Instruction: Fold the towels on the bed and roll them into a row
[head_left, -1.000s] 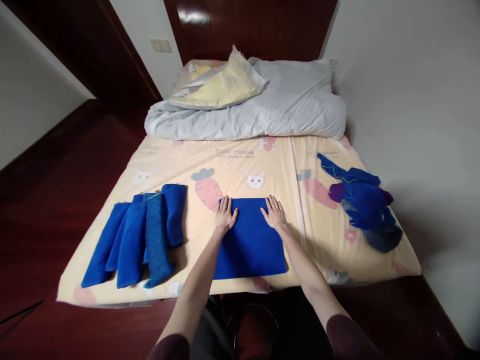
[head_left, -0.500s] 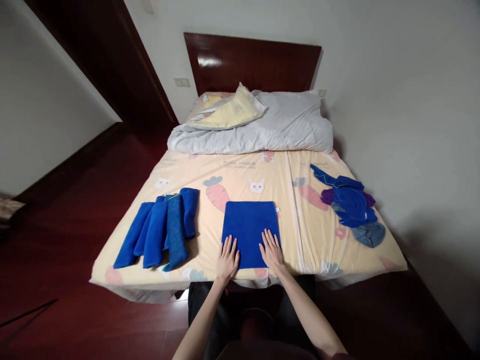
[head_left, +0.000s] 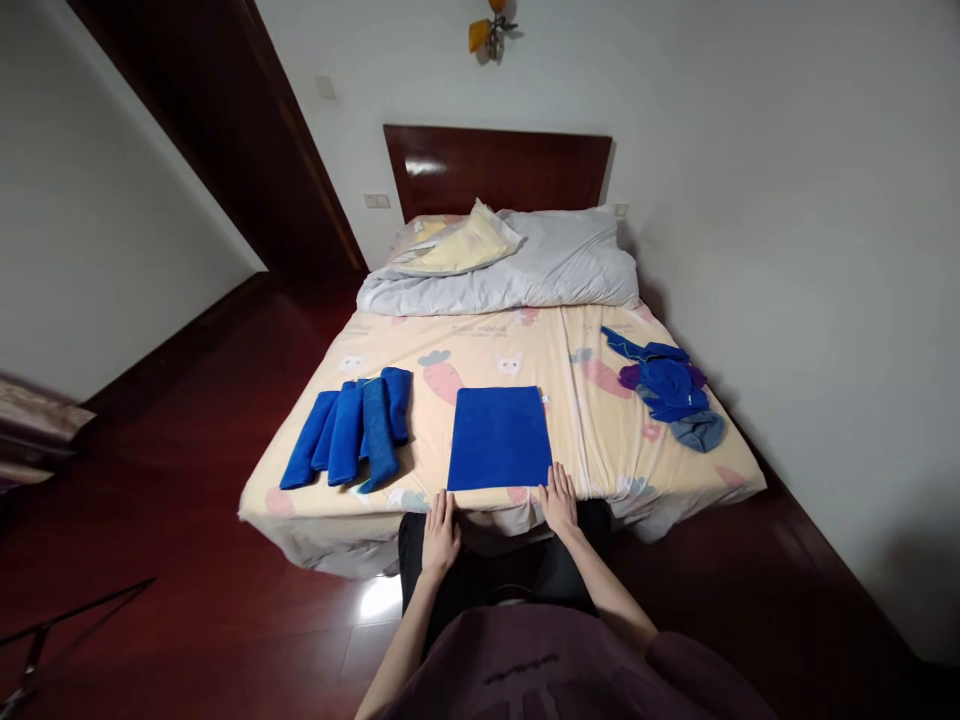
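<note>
Head view | blue cloth (head_left: pixel 500 438) lay flat on bed (head_left: pixel 433 432), near front edge | left grip (head_left: pixel 440 537): released, at near-left corner | right grip (head_left: pixel 560 503): released, at near-right corner | rolled cloths (head_left: pixel 344 435) lay left, crumpled heap (head_left: pixel 667 387) right

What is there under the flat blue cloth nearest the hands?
The patterned sheet shows on all sides of the flat blue cloth, so the cloth probably lies on it. Anything directly underneath is covered and cannot be seen.
</note>
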